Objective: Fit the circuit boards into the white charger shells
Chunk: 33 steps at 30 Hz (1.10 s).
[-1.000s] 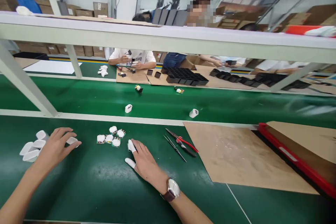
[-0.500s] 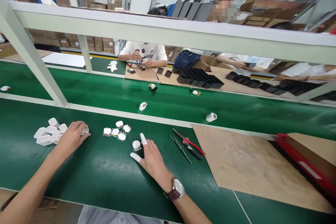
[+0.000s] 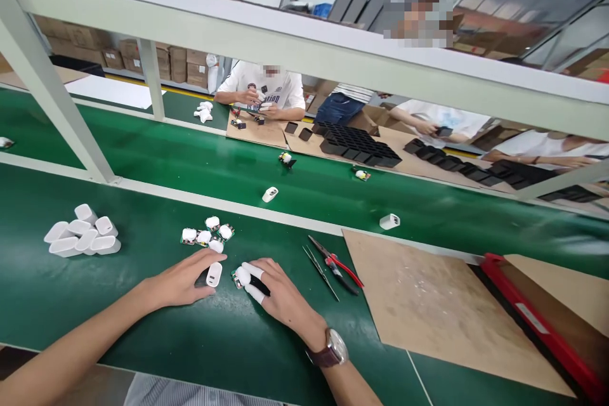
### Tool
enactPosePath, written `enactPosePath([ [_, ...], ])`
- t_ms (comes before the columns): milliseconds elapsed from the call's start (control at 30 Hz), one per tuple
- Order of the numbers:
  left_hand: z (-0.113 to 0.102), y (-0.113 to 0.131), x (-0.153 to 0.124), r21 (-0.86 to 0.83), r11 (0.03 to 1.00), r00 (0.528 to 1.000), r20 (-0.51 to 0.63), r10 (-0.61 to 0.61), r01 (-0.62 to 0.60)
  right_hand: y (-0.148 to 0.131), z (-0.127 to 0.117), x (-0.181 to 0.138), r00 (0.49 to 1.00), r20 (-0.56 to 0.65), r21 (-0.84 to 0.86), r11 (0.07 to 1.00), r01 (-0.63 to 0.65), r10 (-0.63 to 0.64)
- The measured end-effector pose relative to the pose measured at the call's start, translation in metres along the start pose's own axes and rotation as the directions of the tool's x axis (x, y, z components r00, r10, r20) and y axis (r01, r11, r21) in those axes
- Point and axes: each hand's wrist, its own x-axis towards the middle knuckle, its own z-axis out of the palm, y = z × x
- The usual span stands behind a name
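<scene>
A person's two hands at work on a green bench, seen from above. The left hand grips a white housing, its fingers curved over the far side and its thumb along the near side; the housing's open end, with a small dark slot within, faces the viewer. Just beside it, the right hand pinches a circuit board with a round white top between thumb and forefinger (both tips wear white covers). A wristwatch with a brown strap encircles the right wrist. Behind the left hand lie five similar boards in a loose cluster, and farther left a pile of seven white housings. To the right of the right hand rest tweezers and red-and-black pliers, side by side; beyond them a stained cardboard sheet extends beneath a red-edged box. A raised pale rail separates the bench from a green belt, on which two more housings lie well apart. Across the belt, a co-worker in a white shirt handles small parts, too indistinct to identify with confidence.
</scene>
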Motion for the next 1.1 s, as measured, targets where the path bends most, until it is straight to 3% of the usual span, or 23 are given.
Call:
enactPosePath([
  [133,0.011,-0.006,-0.006,-0.054,0.997,0.997,-0.045,-0.064,0.062,-0.004,0.008,-0.006,0.995,-0.09,0.024,0.998,0.05,-0.048],
  [367,0.023,-0.009,-0.005,0.077,0.997,0.98,-0.197,0.0,0.016,-0.032,0.012,0.006,0.959,-0.277,0.066,0.995,0.075,-0.053],
  [433,0.016,-0.008,-0.008,0.028,0.999,0.989,-0.149,-0.022,0.027,-0.04,0.01,0.008,0.951,-0.306,0.053,0.996,0.066,-0.047],
  [567,-0.001,-0.006,-0.011,-0.085,0.996,0.997,0.072,-0.014,0.02,-0.049,0.006,0.013,0.935,-0.351,0.058,0.996,0.069,-0.044],
  [633,-0.003,-0.006,-0.008,-0.114,0.993,0.994,0.106,-0.01,0.022,-0.051,0.005,0.014,0.928,-0.37,0.061,0.995,0.074,-0.046],
  [767,0.009,-0.005,-0.005,-0.09,0.995,0.995,-0.083,-0.048,0.04,-0.06,0.006,0.013,0.92,-0.391,0.066,0.996,0.062,-0.032],
  [867,0.018,-0.005,-0.005,0.004,1.0,0.976,-0.219,-0.008,0.009,-0.066,0.009,0.011,0.93,-0.36,0.033,0.996,0.085,-0.068],
  [1100,0.022,-0.003,-0.006,0.234,0.969,0.946,-0.287,0.152,-0.085,-0.07,0.017,0.013,0.936,-0.319,-0.1,0.988,0.121,-0.147],
])
